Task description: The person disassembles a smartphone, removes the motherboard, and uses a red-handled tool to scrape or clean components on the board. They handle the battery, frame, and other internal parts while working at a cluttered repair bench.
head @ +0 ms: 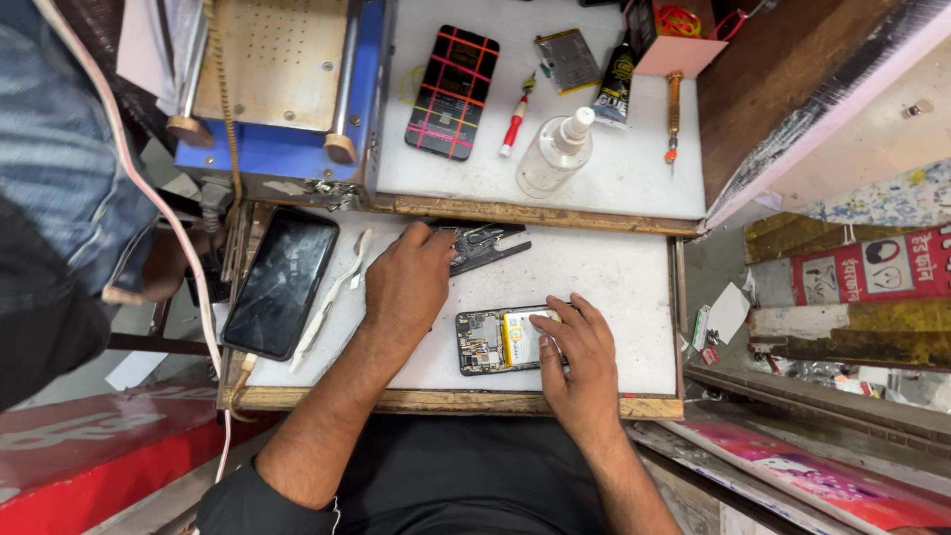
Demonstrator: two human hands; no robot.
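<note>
White board covers the low work surface (604, 277) in the middle of the head view, framed by a worn wooden edge. Near its lower centre lies an opened phone (505, 340) with its back off, showing a circuit board on the left and a yellow-labelled battery beside it. The right hand (578, 359) rests over the right end of this phone, fingers loosely spread, with the fingertips (543, 323) pressing down on the battery; it pinches nothing. The left hand (409, 282) lies palm down, just left of centre, fingers reaching to a dark metal tool (483, 246) at the upper edge of the board; whether it grips the tool I cannot tell. At the left of the board a black phone screen (280, 281) lies face up and tilted, and a pale strip (332, 294) lies between it and the left hand. On the upper white shelf (634, 173) sit a phone with a grid-patterned back (453, 92), a red-handled screwdriver (515, 119), a clear squeeze bottle (553, 154) on its side, a black glue tube (616, 84) and an orange-handled screwdriver (674, 114). A blue machine (282, 94) with a tan perforated plate fills the upper left.
</note>
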